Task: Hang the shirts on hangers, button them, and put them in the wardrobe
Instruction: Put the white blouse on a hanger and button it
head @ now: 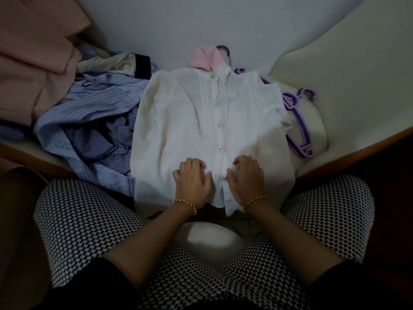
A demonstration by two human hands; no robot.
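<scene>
A white shirt [190, 121] lies front-up on the bed, spread flat, with a row of pale buttons down its middle. Its upper buttons look fastened. A dark hanger hook [224, 49] sticks out past the collar, next to a pink garment [206, 58]. My left hand [193, 181] grips the left edge of the placket near the hem. My right hand [245, 177] pinches the right edge beside a low button [224, 176]. Both wrists wear gold bracelets.
A heap of blue striped and checked shirts [89, 121] lies left of the white one. Purple plastic hangers [297, 121] lie to the right on the cream bed surface [312, 63]. Peach fabric [33, 52] fills the top left corner. My patterned trousers show below.
</scene>
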